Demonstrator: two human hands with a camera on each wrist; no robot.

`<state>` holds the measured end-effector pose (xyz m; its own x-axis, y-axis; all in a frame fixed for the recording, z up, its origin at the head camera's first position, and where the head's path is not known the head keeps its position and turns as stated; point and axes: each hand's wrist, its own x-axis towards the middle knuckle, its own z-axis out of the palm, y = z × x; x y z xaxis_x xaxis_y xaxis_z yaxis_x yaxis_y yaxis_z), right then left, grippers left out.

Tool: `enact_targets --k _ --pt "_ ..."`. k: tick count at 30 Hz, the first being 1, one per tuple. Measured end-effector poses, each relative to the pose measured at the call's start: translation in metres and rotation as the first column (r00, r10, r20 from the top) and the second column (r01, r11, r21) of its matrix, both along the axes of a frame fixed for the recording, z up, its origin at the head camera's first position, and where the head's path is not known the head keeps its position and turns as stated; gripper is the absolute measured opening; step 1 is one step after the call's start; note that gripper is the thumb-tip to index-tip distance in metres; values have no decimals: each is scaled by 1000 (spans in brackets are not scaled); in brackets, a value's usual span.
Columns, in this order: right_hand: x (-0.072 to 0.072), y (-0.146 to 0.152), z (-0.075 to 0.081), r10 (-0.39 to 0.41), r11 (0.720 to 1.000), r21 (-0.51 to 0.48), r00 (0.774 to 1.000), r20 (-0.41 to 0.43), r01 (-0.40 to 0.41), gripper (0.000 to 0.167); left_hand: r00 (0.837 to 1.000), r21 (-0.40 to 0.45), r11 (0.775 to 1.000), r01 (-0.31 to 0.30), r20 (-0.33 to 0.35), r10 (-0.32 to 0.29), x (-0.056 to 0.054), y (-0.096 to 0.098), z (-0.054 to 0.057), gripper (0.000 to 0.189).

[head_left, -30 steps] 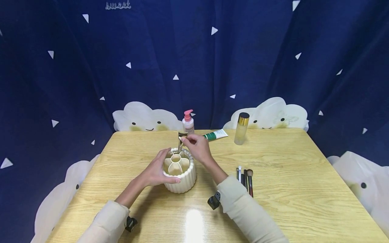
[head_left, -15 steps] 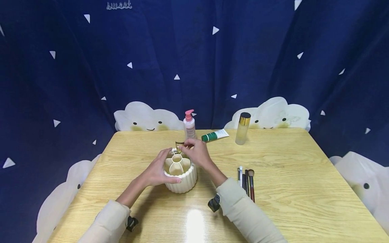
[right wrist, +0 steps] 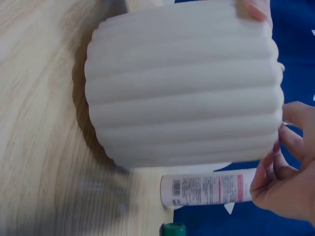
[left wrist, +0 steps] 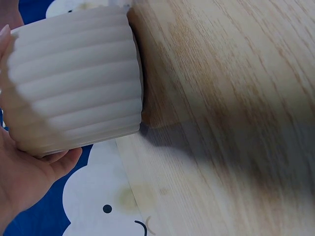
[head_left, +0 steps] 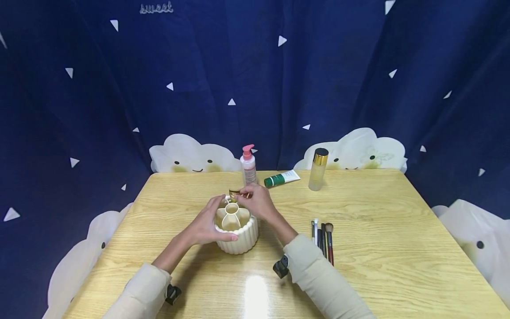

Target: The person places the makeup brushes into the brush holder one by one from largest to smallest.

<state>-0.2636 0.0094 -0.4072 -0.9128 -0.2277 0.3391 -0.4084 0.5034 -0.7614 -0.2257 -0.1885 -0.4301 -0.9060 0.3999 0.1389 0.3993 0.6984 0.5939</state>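
Note:
A cream ribbed cosmetics organizer [head_left: 246, 238] with petal-shaped compartments round a central ring stands on the table. My left hand [head_left: 204, 224] grips it from the left, thumb along the front rim and fingers toward the back. In the left wrist view some of those fingers curl round the organizer's wall [left wrist: 74, 83]. At the back rim my right hand [head_left: 259, 201] pinches a gold eyelash curler [head_left: 232, 195]. The curler's curved head shows above the rim, and its lower part is hidden inside. In the right wrist view the organizer [right wrist: 182, 88] mostly blocks the curler.
Behind the organizer stands a pump bottle [head_left: 249, 168] with a pink top. A green and white tube [head_left: 281, 178] lies to its right, then a gold-collared, black-capped bottle [head_left: 317, 170]. Several makeup brushes [head_left: 330, 241] lie right of the right forearm. A blue curtain [head_left: 255, 79] hangs behind the table.
My right hand has lowered the eyelash curler into a back compartment of the organizer, so only its head shows above the rim. The left hand has kept its grip.

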Motion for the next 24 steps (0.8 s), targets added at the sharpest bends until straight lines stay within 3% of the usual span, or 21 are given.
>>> enact_targets --k 12,16,24 --pt "-3 29 9 65 998 -25 997 39 -64 19 1000 13 1000 -6 -1 6 0 -2 -1 123" --pt "1 45 15 74 997 -11 997 1 -74 19 1000 16 1000 -10 6 10 1 -2 -1 123" --pt "16 85 21 54 998 -12 997 48 -54 22 1000 16 1000 -12 5 12 1 0 0 123"
